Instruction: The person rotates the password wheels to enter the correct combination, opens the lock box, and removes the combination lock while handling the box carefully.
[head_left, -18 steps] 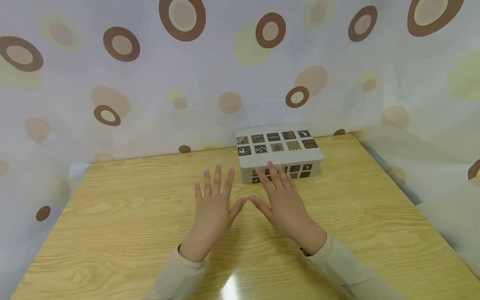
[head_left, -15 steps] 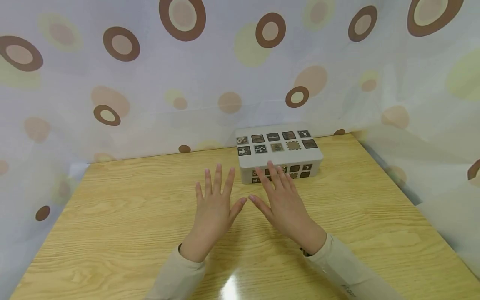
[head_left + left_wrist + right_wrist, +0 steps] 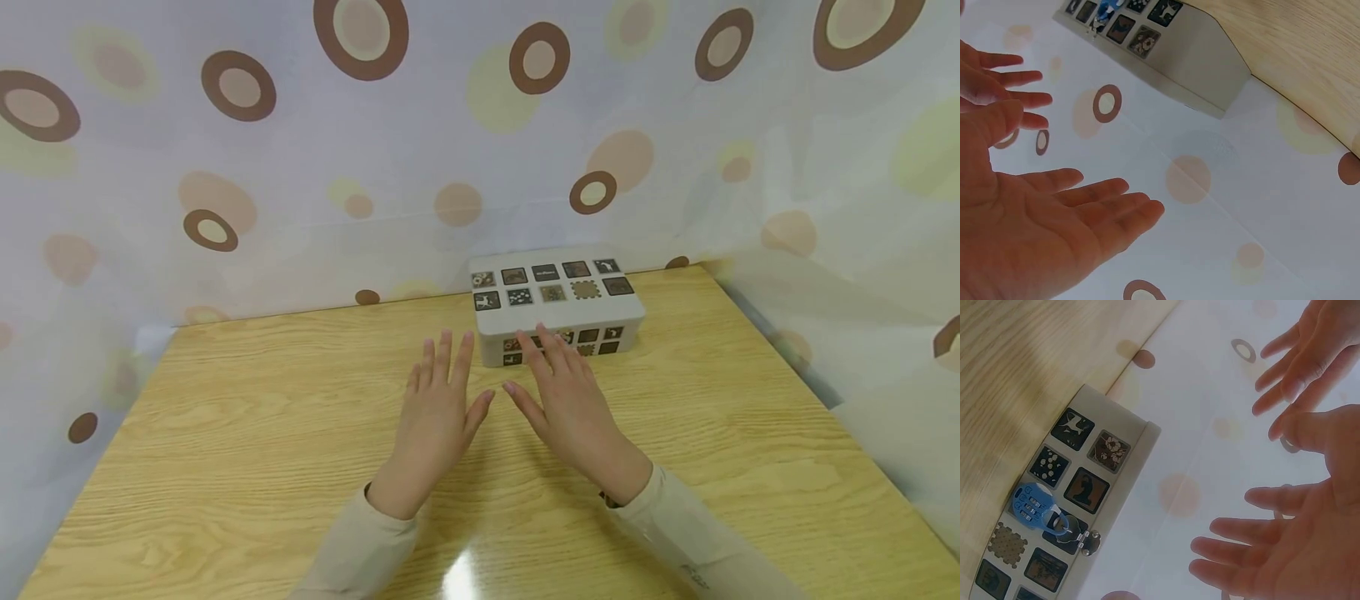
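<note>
A white box point(image 3: 558, 312) printed with small dark picture squares sits at the back of the wooden table. On its front, in the right wrist view, a blue combination padlock point(image 3: 1034, 505) hangs at a metal clasp point(image 3: 1089, 542); the hands hide it in the head view. My left hand point(image 3: 435, 421) hovers in front of the box, left of its front corner, fingers straight and holding nothing. Beside it my right hand point(image 3: 576, 417) spreads its fingers before the box's front face, also holding nothing. The two thumbs point at each other with a small gap between them.
The wooden table point(image 3: 247, 450) spreads around both hands, with its edges visible left and right. Behind the box hangs a white curtain point(image 3: 420, 167) with brown and beige dots, which continues along both sides.
My left hand has shifted slightly right and turned, its fingers drawn closer together. My right hand has barely moved. The box stands where it was.
</note>
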`<state>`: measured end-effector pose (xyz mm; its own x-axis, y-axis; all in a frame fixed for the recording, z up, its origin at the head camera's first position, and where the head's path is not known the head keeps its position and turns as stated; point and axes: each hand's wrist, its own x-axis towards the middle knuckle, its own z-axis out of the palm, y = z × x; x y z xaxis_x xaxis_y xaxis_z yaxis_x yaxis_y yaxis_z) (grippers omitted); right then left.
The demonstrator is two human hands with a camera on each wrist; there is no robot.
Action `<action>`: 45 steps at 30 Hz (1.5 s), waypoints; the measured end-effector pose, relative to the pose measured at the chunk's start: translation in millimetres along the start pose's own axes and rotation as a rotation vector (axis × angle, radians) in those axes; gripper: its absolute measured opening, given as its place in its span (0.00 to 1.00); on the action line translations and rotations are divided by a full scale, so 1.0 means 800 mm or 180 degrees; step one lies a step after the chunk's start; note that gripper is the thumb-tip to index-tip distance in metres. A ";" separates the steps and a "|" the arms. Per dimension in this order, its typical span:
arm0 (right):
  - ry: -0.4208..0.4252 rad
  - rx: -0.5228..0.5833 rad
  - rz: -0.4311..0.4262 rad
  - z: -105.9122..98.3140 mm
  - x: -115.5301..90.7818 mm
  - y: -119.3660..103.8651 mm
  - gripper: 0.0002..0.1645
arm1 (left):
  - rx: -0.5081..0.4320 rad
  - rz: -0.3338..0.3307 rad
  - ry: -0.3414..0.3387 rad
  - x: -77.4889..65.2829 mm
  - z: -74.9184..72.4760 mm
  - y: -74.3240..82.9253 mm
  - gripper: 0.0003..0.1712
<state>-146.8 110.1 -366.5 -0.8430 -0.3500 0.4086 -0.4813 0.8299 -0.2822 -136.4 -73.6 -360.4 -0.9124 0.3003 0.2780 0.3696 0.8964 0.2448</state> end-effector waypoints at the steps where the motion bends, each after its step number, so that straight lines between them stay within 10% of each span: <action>1: 0.0008 0.0003 -0.0009 0.000 0.000 0.000 0.39 | -0.0006 0.0021 0.0024 0.001 0.001 0.000 0.41; 45: 0.0339 0.0192 0.0309 0.002 0.006 0.021 0.33 | -0.0069 0.0335 0.0238 0.032 0.035 0.020 0.36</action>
<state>-159.7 121.4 -370.6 -0.8575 -0.2187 0.4657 -0.4152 0.8288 -0.3752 -158.6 -42.2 -375.2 -0.8531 0.3665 0.3715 0.4671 0.8536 0.2305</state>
